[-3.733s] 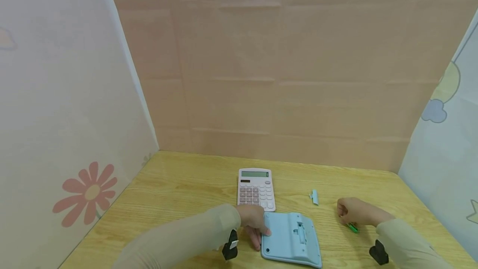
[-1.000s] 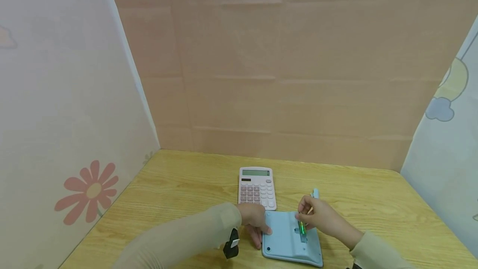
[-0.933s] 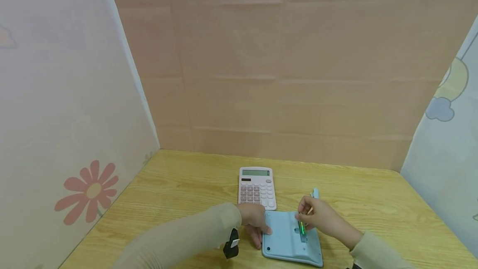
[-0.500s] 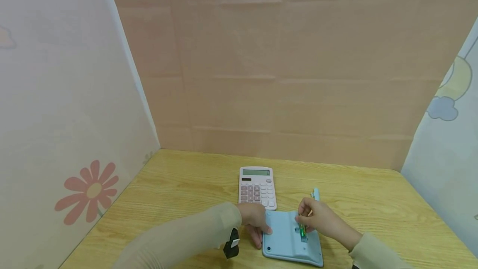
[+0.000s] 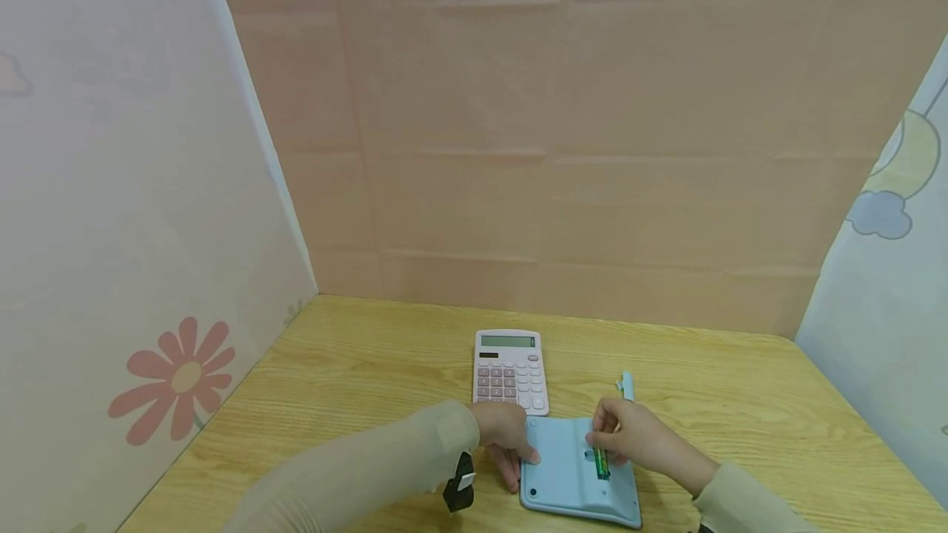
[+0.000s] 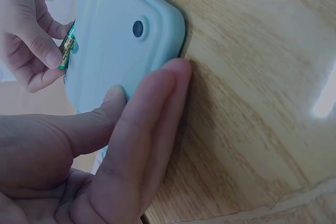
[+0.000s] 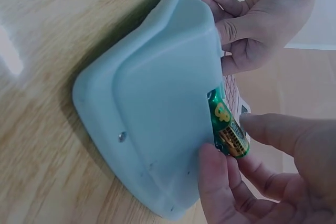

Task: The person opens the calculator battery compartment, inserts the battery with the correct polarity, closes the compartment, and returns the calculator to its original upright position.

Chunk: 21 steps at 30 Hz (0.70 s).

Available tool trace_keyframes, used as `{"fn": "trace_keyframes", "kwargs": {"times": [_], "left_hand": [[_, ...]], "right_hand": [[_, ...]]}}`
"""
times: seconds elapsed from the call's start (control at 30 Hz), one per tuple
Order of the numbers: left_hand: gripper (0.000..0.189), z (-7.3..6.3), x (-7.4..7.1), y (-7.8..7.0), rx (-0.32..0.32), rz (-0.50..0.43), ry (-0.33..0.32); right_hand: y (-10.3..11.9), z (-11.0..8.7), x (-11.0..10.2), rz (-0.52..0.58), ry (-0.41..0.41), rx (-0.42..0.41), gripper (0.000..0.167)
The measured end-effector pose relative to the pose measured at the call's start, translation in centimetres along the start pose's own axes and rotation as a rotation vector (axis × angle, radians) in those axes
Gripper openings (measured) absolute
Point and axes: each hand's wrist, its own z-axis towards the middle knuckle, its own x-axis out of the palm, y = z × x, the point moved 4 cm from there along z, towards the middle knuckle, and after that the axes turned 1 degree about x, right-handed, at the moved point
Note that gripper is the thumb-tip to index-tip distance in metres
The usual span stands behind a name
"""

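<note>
A light blue calculator [image 5: 555, 471] lies face down on the table, its battery compartment uncovered. My left hand [image 5: 504, 428] holds its left edge, thumb on the back and fingers along the side; the left wrist view shows the thumb [image 6: 113, 103] pressing there. With thumb and fingers my right hand [image 5: 633, 433] pinches a green and gold battery [image 7: 229, 129]. One end of the battery sits in the compartment opening, while the other is tilted up out of it in the right wrist view. A small light blue battery cover [image 5: 628, 385] lies just beyond the right hand.
A pink calculator [image 5: 509, 368], face up with a 0 on its display, lies just behind the blue one. The wooden table [image 5: 370, 368] ends at a brown back wall [image 5: 563, 146]. White patterned panels [image 5: 148, 187] stand at both sides.
Since the earliest frame, my right hand has come left from the table with the battery to the blue calculator's compartment. Over the last second the battery has tipped lower; the left hand stays put.
</note>
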Motion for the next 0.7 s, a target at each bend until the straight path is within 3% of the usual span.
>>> {"fn": "trace_keyframes", "kwargs": {"times": [0.3,0.7], "left_hand": [[0.031,0.14,-0.06,-0.04,-0.003,0.023,-0.006],[0.031,-0.05,-0.09,-0.11,0.003,0.036,-0.009]], "right_hand": [[0.34,-0.18,-0.23,0.014,0.083,-0.014,0.015],[0.65,-0.41,-0.89,-0.038,0.115,-0.018,0.018]]}}
